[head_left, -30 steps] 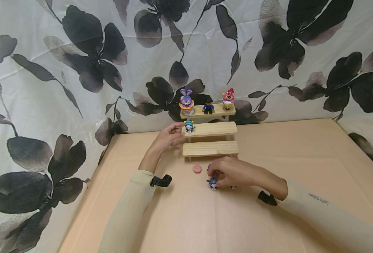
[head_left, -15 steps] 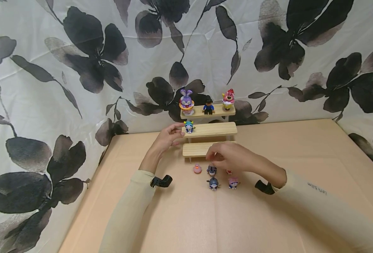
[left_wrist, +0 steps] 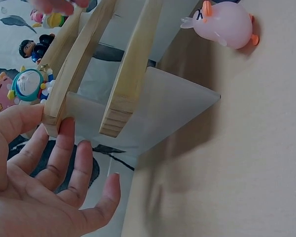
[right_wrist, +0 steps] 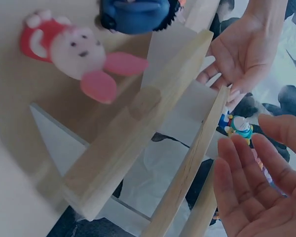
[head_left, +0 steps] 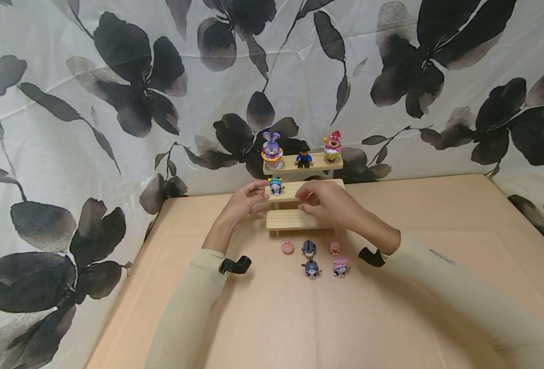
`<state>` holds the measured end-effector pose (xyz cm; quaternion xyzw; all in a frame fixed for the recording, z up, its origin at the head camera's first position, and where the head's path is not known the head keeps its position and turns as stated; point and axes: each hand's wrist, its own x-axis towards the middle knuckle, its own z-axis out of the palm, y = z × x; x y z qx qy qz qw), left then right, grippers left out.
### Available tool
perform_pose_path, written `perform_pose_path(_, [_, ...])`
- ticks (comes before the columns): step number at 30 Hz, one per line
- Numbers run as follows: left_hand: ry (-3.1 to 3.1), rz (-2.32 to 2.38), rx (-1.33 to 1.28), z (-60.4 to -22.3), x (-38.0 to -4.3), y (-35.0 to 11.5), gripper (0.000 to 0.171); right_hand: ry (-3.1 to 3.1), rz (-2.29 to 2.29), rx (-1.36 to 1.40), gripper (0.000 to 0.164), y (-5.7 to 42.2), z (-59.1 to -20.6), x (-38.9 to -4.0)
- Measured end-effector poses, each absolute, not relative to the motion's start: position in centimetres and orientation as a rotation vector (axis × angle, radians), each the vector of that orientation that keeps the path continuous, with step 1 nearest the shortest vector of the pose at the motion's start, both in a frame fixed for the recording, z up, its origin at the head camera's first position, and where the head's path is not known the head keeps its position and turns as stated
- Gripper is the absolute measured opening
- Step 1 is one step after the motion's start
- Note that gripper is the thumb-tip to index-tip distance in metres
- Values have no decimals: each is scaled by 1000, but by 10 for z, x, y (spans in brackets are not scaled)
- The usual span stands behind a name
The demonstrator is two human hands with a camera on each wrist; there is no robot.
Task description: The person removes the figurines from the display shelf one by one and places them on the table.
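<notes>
At the left end of a three-tier wooden display stand (head_left: 290, 220), my left hand (head_left: 243, 200) pinches the middle shelf (left_wrist: 64, 84) between thumb and fingers. Close to that grip, a figurine in a teal hat with yellow horns (head_left: 275, 186) stands on the same shelf. My right hand (head_left: 329, 204) hovers in front of the middle and lowest shelves, fingers bent, holding nothing; its bare palm (right_wrist: 266, 197) shows in the right wrist view. The top shelf bears a purple rabbit figurine (head_left: 272, 151), a toy figure in blue (head_left: 304, 158) and a pink bear figurine (head_left: 333, 147).
On the table before the stand are a pink duck (head_left: 288, 246), a dark blue figurine (head_left: 309, 248), a small red-and-pink long-eared figurine (right_wrist: 79, 54), a dark-hatted figurine (head_left: 311, 269) and a pink-hatted one (head_left: 340, 267). A floral cloth (head_left: 161, 154) hangs behind.
My right hand has left the dark-hatted figurine on the table and moved away from me, up to the shelves, uncovering the figurines beneath. The left hand stays at the shelf end.
</notes>
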<state>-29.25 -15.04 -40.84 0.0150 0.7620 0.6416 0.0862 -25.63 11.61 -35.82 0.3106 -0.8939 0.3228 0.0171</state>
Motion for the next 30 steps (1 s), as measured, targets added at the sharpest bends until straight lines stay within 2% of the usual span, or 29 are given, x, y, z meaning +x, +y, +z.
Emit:
perform_pose_path(12, [2265, 1896, 24, -409, -292, -150, 44, -2732, 1102, 941, 39, 105, -359, -281])
perform_pose_path(30, [2265, 1908, 44, -410, -292, -150, 44, -2762, 1142, 946, 44, 78, -362, -300])
